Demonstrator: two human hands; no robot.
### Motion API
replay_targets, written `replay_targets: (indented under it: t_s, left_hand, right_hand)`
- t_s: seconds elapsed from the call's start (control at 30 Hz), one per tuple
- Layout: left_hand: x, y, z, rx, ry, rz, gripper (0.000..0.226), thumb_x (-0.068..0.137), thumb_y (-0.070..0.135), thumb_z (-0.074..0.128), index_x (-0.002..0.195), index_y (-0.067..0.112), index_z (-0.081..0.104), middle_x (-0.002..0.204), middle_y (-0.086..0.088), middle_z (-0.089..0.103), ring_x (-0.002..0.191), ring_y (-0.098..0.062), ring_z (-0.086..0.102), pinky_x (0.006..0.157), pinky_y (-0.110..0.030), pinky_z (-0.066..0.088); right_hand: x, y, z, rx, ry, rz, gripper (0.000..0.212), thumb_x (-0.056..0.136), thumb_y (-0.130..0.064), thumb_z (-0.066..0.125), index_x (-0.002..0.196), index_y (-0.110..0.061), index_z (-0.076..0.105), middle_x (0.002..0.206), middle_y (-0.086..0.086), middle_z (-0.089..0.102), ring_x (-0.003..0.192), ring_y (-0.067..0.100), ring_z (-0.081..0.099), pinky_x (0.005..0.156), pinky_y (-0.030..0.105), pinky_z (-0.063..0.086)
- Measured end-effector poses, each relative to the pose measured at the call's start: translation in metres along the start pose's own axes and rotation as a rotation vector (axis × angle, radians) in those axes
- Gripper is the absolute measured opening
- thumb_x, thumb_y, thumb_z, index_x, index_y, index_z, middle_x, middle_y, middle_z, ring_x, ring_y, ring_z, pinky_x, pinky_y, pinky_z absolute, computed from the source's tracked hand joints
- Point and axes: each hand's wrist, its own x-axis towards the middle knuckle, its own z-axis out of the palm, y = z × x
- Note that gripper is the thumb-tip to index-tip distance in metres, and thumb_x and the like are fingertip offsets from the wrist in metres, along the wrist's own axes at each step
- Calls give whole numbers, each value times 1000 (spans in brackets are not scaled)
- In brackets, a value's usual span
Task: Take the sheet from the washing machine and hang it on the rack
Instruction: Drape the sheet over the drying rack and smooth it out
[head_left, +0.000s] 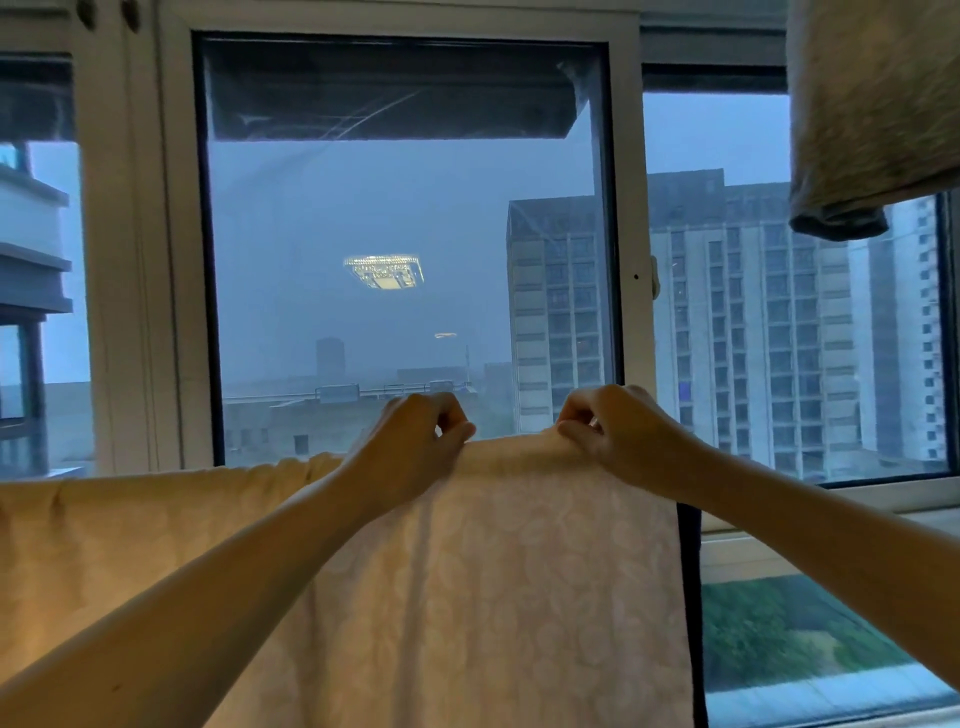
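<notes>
**Sheet over the rack, top edge being set**

The sheet (493, 597) hangs draped over the rack, whose bar is hidden under the fold. At the top edge the left grip (415, 441) and right grip (613, 436) each pinch the cloth, close together. The next move is probably to slide them apart and smooth the bunched cloth at left. Beyond is the window (405, 234).

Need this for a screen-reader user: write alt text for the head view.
A person's left hand and right hand pinch the top fold of a cream, faintly patterned fabric sheet draped before a white-framed glass window. A grey cloth hangs at upper right.
</notes>
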Motion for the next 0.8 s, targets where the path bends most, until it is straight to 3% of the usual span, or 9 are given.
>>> replay_targets:
  t_s: [0.1,0.17,0.23,0.33,0.43,0.53,0.63,0.8]
  left_hand:
    - [-2,-5,-15,-30,-50,-27,17,89,30,60,80,18,67,73,12,64,63,0,56,57,-13,40]
    - [-8,-13,-26,-29,-90,-43,14,88,32,61,84,22,70,79,13,67,70,-1,61,62,-10,43]
    - [-14,-25,-36,-11,-129,-58,13,88,35,60,85,27,71,82,16,67,75,3,61,69,-12,46]
    - [-23,-46,-47,20,-198,-96,15,89,41,57,88,33,70,87,19,67,83,3,61,80,-18,49]
    - [-30,-66,-59,17,-214,-111,20,90,45,51,93,35,68,91,18,66,88,0,62,86,-23,50]
    - [-40,-85,-78,16,-230,-86,31,83,61,44,94,40,64,93,21,64,88,3,61,79,-15,48]
    - [-52,-111,-98,-8,-202,-40,60,66,86,32,92,42,64,87,24,64,89,10,59,71,-6,47]
    - [-75,-158,-135,17,-190,-43,60,64,88,31,99,47,57,92,28,61,94,14,55,73,-5,46]
  right_hand:
    - [4,6,-3,-49,17,58,12,94,-19,54,97,-13,65,85,-3,65,78,7,61,75,22,52]
    - [4,9,-3,-64,-27,73,11,93,-19,56,94,-14,66,80,-6,64,73,6,63,72,22,54]
    - [4,4,-1,-46,-77,55,11,92,-20,58,95,-15,67,83,-6,67,73,4,64,69,18,54]
    - [7,-15,8,43,-90,8,12,93,-25,56,97,-21,66,89,-7,68,79,5,65,76,28,57]
    - [13,-44,21,113,-62,-35,14,92,-34,53,94,-28,65,88,-12,67,80,3,63,75,27,55]
    - [22,-76,39,104,-88,-106,17,93,-38,50,96,-29,65,90,-12,68,80,0,62,76,24,54]
    - [34,-106,56,98,-109,-143,20,94,-39,48,102,-28,63,97,-11,68,83,1,62,79,24,54]
    - [54,-160,86,114,-85,-155,29,94,-41,49,114,-24,61,108,-5,67,92,7,63,84,30,54]
